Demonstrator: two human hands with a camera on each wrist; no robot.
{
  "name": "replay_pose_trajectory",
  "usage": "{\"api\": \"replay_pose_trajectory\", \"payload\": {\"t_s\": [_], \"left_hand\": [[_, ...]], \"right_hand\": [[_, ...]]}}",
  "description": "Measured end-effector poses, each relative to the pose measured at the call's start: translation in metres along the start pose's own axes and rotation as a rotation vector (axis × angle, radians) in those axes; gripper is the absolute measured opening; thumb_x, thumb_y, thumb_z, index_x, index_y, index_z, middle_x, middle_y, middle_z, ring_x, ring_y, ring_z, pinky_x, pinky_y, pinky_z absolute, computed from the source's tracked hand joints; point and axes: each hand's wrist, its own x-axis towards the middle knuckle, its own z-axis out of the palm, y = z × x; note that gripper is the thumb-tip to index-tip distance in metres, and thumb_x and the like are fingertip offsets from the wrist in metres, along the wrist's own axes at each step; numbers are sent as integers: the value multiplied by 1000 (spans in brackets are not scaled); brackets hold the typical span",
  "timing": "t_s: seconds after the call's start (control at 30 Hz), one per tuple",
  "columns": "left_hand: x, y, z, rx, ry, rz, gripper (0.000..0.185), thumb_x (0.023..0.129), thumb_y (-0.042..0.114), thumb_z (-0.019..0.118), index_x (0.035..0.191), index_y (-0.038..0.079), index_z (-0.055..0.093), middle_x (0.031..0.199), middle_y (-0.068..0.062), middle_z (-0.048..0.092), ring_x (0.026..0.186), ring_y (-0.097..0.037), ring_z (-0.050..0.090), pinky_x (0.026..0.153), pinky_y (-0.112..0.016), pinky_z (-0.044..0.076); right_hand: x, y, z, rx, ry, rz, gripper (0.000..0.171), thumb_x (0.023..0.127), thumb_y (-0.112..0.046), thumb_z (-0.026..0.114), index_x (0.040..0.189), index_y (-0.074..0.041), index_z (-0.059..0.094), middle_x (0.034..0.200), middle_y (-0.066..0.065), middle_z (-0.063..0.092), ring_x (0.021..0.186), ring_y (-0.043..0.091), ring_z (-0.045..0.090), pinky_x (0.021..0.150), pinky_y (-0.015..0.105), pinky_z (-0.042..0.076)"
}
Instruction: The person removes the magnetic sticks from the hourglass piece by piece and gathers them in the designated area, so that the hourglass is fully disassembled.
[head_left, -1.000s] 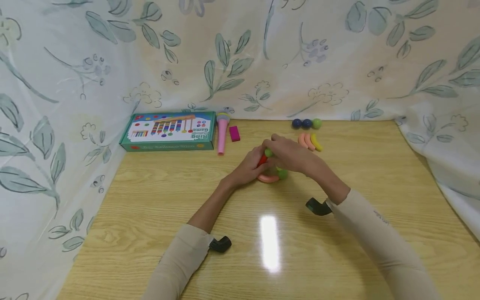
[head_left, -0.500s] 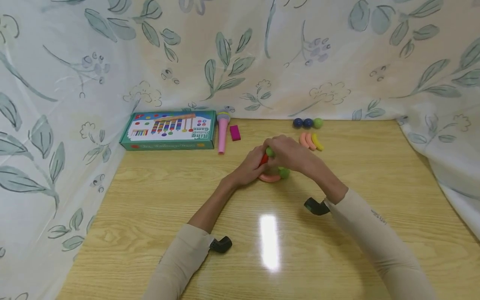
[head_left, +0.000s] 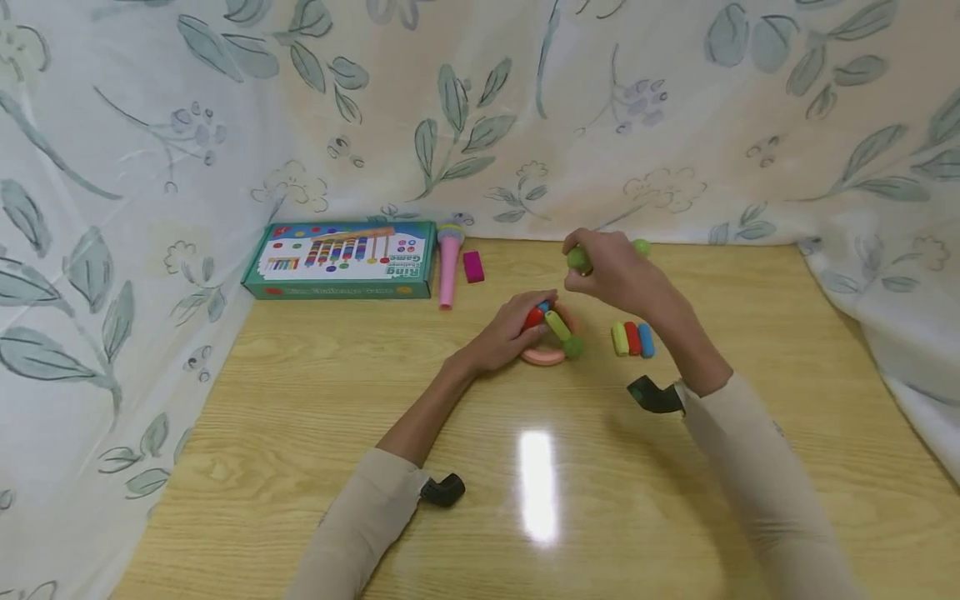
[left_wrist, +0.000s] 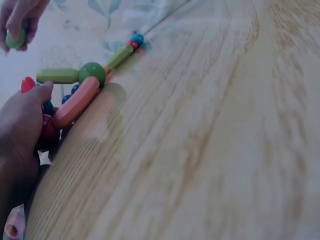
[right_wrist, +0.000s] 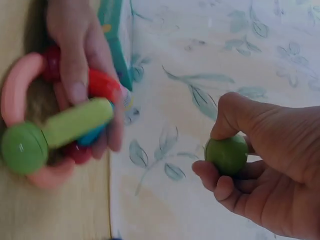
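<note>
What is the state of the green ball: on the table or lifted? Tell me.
Lifted. The right hand pinches the green ball in the air, clear of the table.

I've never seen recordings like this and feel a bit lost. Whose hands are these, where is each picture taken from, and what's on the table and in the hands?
There is no machine here: a person works with two bare hands, wearing three small cameras. The wide picture comes from a camera on the head, looking down at a wooden table draped round with leaf-patterned cloth. The other two come from cameras strapped to each wrist.

The left hand grips a toy assembly of coloured sticks and balls resting on the table; its green stick and ball show clearly in the right wrist view. The right hand, lifted above the table, pinches a single green ball.

Also on the table: a game box, a pink toy microphone, a magenta block and three short coloured pieces.
</note>
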Motion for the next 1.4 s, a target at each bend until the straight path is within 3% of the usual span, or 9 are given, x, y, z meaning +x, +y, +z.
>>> {"api": "replay_pose_trajectory", "payload": {"t_s": [0.13, 0.3, 0.53, 0.67, 0.77, 1.0, 1.13, 1.27, 1.4], "left_hand": [[-2, 0, 1, -1, 8, -20, 59, 108, 23, 49, 163, 14, 32, 165, -5, 40, 154, -26, 35, 126, -54, 32], [0, -1, 1, 7, 12, -8, 60, 107, 22, 51, 164, 15, 32, 165, -4, 42, 155, -24, 35, 128, -50, 31], [2, -1, 2, 31, 24, -4, 60, 108, 24, 53, 164, 18, 34, 165, 0, 42, 154, -23, 36, 127, -49, 33], [2, 0, 2, 38, 24, -20, 59, 108, 30, 52, 164, 20, 35, 165, 1, 43, 154, -23, 37, 125, -49, 36], [2, 0, 2, 41, 26, -23, 58, 109, 33, 52, 163, 20, 36, 165, 1, 43, 154, -23, 38, 125, -48, 37], [-1, 0, 1, 51, 26, -27, 58, 108, 29, 53, 163, 22, 36, 165, 0, 42, 155, -22, 36, 127, -47, 33], [0, 0, -1, 52, 35, -27, 58, 108, 28, 53, 163, 20, 36, 166, 0, 42, 155, -22, 36, 128, -47, 33], [0, 0, 0, 51, 32, -29, 57, 108, 29, 54, 162, 20, 38, 166, 1, 42, 155, -22, 36, 127, -47, 33], [1, 1, 0, 49, 25, -38, 57, 108, 29, 54, 163, 23, 37, 166, 2, 42, 155, -22, 36, 127, -47, 34]], "right_hand": [[-6, 6, -14, 5, -1, 47, 36, 93, -3, 61, 128, 5, 59, 102, 22, 66, 65, 24, 60, 63, 31, 51], [-14, 20, -16, -22, -5, 85, 38, 93, -3, 59, 130, 5, 62, 124, 27, 59, 86, 32, 62, 74, 39, 55], [-22, 44, -30, -24, 39, 134, 41, 97, -8, 60, 136, 7, 58, 119, 30, 60, 83, 32, 55, 64, 33, 44], [-23, 65, -45, -7, 81, 187, 46, 102, -13, 60, 141, 8, 50, 113, 30, 65, 85, 35, 64, 64, 28, 46], [-22, 84, -53, -33, 96, 206, 44, 102, -12, 62, 138, 10, 52, 117, 34, 63, 93, 42, 66, 65, 27, 47], [-8, 128, -54, -84, 57, 202, 35, 95, -1, 64, 127, 11, 59, 116, 40, 58, 102, 50, 56, 73, 48, 49], [3, 155, -47, -53, 18, 285, 39, 97, -2, 60, 133, 10, 54, 121, 43, 56, 106, 54, 58, 77, 54, 51], [10, 178, -38, -34, -25, 376, 48, 99, -7, 56, 141, 14, 44, 133, 48, 52, 118, 60, 54, 95, 66, 49], [13, 191, -32, -44, -36, 409, 51, 97, -8, 59, 139, 18, 45, 136, 48, 51, 123, 62, 52, 105, 68, 44]]}}
